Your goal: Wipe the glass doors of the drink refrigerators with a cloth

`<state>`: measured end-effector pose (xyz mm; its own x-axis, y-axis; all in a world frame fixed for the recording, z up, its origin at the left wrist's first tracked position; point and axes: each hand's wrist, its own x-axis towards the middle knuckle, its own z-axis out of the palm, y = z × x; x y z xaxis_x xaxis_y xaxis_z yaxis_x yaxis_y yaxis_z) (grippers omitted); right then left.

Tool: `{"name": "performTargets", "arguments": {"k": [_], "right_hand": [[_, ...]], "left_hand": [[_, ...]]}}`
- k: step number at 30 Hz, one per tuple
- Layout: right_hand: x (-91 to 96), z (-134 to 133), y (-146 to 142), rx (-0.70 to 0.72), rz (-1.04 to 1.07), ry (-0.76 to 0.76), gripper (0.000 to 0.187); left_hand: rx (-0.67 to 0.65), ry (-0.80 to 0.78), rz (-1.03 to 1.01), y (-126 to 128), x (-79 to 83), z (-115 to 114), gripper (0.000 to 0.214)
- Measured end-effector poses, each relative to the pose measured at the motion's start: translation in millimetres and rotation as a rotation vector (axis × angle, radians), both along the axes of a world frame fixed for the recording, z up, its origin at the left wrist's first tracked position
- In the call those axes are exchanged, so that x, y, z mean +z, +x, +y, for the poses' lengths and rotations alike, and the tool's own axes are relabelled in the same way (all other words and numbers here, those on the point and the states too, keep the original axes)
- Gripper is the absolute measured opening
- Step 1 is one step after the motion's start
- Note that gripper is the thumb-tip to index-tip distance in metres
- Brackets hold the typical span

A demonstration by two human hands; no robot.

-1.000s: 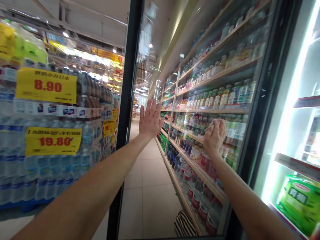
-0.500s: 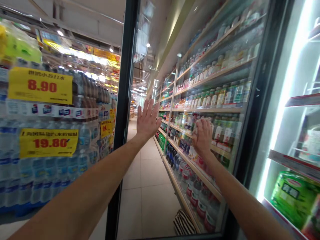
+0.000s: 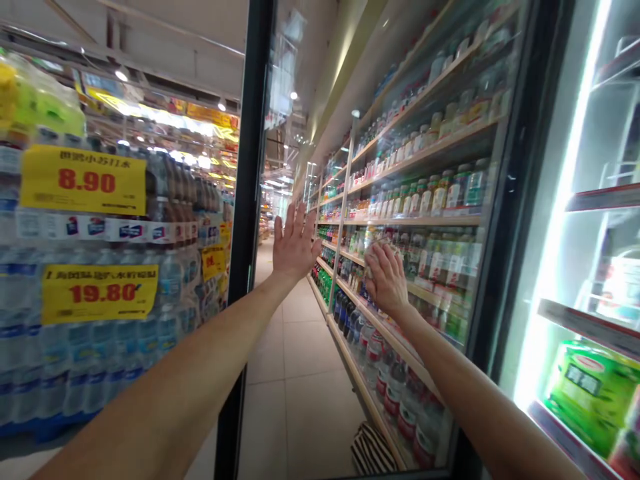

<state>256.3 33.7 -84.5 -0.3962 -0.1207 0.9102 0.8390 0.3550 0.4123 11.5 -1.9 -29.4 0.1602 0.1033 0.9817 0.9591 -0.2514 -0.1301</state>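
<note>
A glass fridge door (image 3: 310, 373) stands swung out in front of me, its dark frame at left and right. My left hand (image 3: 294, 244) is pressed flat on the glass with fingers spread, holding nothing. My right hand (image 3: 385, 279) presses a crumpled light cloth (image 3: 381, 248) against the glass, fingers curled over it. Through the pane I see an aisle of wooden shelves with bottled drinks (image 3: 425, 193).
Stacked packs of bottled water with yellow price signs (image 3: 83, 180) stand at the left. The lit fridge interior at the right holds a green package (image 3: 590, 393) on a shelf. A striped bag (image 3: 373, 453) lies on the tiled floor (image 3: 295, 373) behind the glass.
My right hand with the cloth has slid leftward across the glass, toward my left hand. My left hand has stayed flat in nearly the same place.
</note>
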Motion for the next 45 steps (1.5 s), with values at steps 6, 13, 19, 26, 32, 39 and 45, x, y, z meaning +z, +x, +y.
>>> {"name": "performTargets", "arguments": {"k": [6, 13, 19, 26, 32, 39, 45], "right_hand": [[21.9, 11, 13, 0.006, 0.567, 0.124, 0.050], [0.3, -1, -20, -0.008, 0.010, 0.035, 0.047], [7.7, 7, -17, 0.029, 0.510, 0.152, 0.047], [-8.4, -2, -28, 0.009, 0.107, 0.036, 0.044], [3.1, 6, -10, 0.043, 0.524, 0.129, 0.046], [-13.8, -4, -29, 0.015, 0.066, 0.026, 0.043], [-2.4, 2, -35, 0.051, 0.478, 0.129, 0.045]], "left_hand": [[0.000, 0.013, -0.009, -1, -1.7, 6, 0.056], [0.028, 0.000, -0.013, 0, -2.0, 6, 0.056], [0.023, 0.021, -0.002, 0, -4.8, 6, 0.056], [0.034, 0.016, 0.001, -1, -6.6, 5, 0.055], [0.022, -0.010, -0.006, -1, -7.8, 4, 0.055], [-0.007, 0.015, 0.004, -3, -8.8, 6, 0.055], [0.010, 0.002, 0.016, -3, -9.9, 6, 0.057]]}}
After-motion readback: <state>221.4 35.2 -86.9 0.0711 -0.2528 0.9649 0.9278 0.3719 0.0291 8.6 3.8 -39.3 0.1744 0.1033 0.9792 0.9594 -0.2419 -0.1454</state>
